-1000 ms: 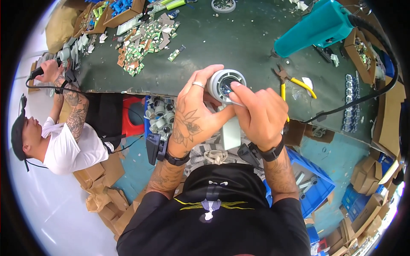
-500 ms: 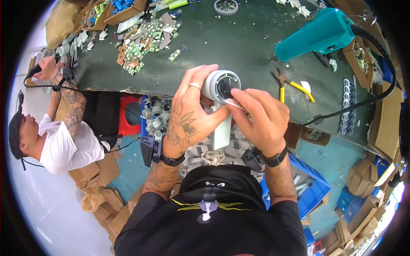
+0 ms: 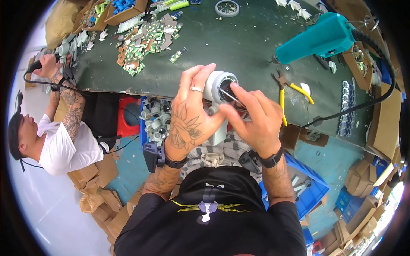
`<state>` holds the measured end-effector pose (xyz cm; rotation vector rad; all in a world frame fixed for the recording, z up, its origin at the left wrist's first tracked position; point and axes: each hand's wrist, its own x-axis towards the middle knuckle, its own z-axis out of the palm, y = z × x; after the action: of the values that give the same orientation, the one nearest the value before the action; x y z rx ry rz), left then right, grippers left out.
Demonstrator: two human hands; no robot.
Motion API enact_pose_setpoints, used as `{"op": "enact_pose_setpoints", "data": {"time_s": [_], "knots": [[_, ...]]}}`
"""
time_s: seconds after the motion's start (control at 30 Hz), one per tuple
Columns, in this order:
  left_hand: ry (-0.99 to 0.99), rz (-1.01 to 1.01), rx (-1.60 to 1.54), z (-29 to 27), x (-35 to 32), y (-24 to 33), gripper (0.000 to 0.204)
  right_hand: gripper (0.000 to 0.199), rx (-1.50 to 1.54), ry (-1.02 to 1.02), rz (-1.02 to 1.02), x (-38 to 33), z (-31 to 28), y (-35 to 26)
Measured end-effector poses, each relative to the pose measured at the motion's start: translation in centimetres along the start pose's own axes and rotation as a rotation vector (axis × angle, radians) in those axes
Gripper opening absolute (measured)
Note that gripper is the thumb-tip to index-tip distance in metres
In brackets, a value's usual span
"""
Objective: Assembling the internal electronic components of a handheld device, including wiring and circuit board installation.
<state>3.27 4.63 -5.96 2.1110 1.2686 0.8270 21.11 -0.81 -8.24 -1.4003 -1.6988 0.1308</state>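
Largest first: dark green flat-topped bench (image 3: 243, 47). White-and-grey plastic device with a round head and straight handle (image 3: 212, 88) is held up at the bench's near edge, in front of the torso, its handle pointing toward the body.

Handling (judged): light, rigid, smooth-shelled; may slide a little under dry fingers. Best hold is around the side wall of the head, handle as second support, with no hard pressure on the face.

Left hand (image 3: 188, 123): half-curled, fingers along the head's left side, thumb low near the handle; has the device firmly.

Right hand (image 3: 260, 121): thumb and forefinger bent, small gap between; forefinger tip at the face, thumb near the head's lower edge.

Round glossy black face (image 3: 226, 86): probably scratches easily.

Thin pale rod or strip (image 3: 228, 94): slants across the face toward the right fingers; whether pinched, cannot tell. Probably easily bent.
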Motion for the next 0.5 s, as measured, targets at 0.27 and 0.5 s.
{"op": "enact_pose_setpoints", "data": {"time_s": [0.27,0.5], "knots": [[-0.088,-0.11,-0.16,0.0,0.5,0.6,0.075,0.034,0.034,0.123,-0.062,-0.5,0.1,0.7],[-0.083,-0.024,-0.107,0.8,1.0,1.0,0.078,0.045,-0.129,0.144,-0.291,-1.1,-2.4,0.8]]}}
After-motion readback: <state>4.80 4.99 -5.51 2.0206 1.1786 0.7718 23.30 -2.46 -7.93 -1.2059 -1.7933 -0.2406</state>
